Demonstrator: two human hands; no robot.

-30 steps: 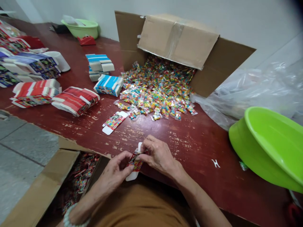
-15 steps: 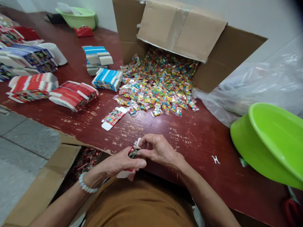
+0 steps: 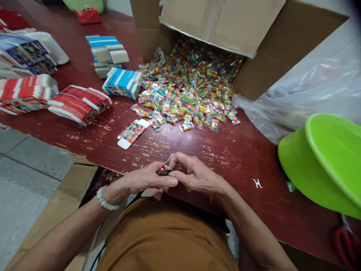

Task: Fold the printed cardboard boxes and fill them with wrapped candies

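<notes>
Both hands meet at the near edge of the dark red table (image 3: 242,158), closed on one small printed carton (image 3: 163,171) with white flaps. My left hand (image 3: 146,180) wraps round its lower part; my right hand (image 3: 194,174) pinches its top end. A white bead bracelet sits on my left wrist. Another flat printed carton (image 3: 132,132) lies on the table just beyond the hands. Further back, a heap of small colourful candy packets (image 3: 186,94) spills from a tipped cardboard box (image 3: 225,22).
Stacks of flat red cartons (image 3: 79,103) and blue cartons (image 3: 122,82) lie at the left. Two nested green basins (image 3: 324,165) stand at the right, beside clear plastic sheeting (image 3: 310,86). An open cardboard box (image 3: 56,210) with filled cartons sits below the table's left edge.
The view has tilted down and closer. My left hand turned over and closed round the carton, which now shows less of itself between both hands.
</notes>
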